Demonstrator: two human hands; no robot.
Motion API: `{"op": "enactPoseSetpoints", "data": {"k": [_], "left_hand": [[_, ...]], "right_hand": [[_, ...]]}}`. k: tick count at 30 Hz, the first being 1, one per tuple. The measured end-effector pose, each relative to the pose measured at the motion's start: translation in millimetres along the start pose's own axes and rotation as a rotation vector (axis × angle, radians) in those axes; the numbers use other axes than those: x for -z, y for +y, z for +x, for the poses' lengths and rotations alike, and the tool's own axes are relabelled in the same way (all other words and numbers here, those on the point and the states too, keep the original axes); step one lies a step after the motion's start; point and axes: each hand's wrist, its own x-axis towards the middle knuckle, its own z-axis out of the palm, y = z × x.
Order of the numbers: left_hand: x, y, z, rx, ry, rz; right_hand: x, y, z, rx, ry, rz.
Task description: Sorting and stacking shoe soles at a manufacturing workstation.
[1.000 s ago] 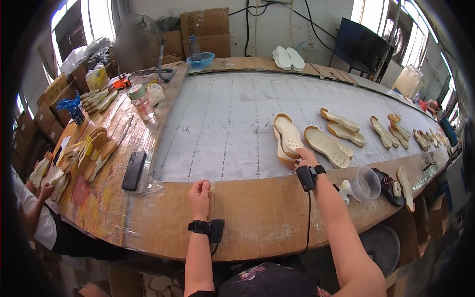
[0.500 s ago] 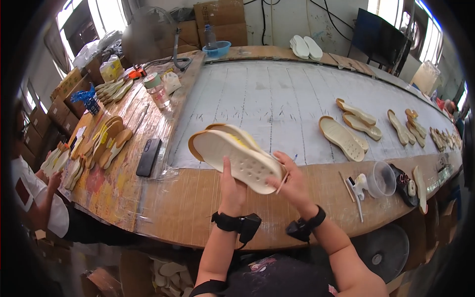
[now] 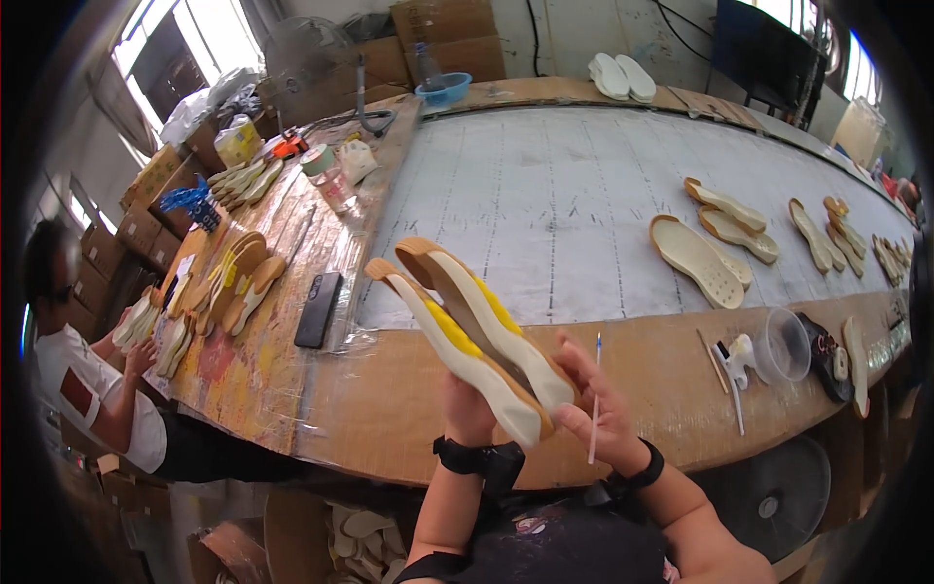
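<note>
A pair of cream shoe soles [image 3: 469, 338] with tan rims and yellow patches is held together on edge above the front of the table. My left hand [image 3: 469, 409] grips them from below, its fingers mostly hidden behind the nearer sole. At their lower right end, my right hand [image 3: 611, 414] touches the soles with its fingertips. A thin white stick [image 3: 595, 414] with a blue tip stands nearly upright in the right hand's fingers.
More soles [image 3: 693, 261] lie on the white sheet [image 3: 506, 195]. Front right are a clear plastic cup [image 3: 783, 346], a white-handled brush [image 3: 736, 399] and a black item. Leftward are a phone [image 3: 318, 310], more soles [image 3: 236, 273] and a co-worker [image 3: 102, 389] handling soles.
The soles have turned from showing a flat, dimpled face to showing their yellow-patched sides. The stick has come more upright. The whole view has shifted slightly.
</note>
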Motion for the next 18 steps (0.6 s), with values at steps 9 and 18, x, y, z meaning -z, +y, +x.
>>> {"op": "enactPoseSetpoints", "data": {"k": [9,18], "left_hand": [[28.7,11.1,-31.4,0.222,-0.087,0.114],[13.0,10.7,-35.9,0.231,0.070,0.284]], "right_hand": [[2.3,-36.8,22.4,-0.299,-0.200,-0.223],[8.0,-33.6,59.1,-0.249,-0.158,-0.465]]}}
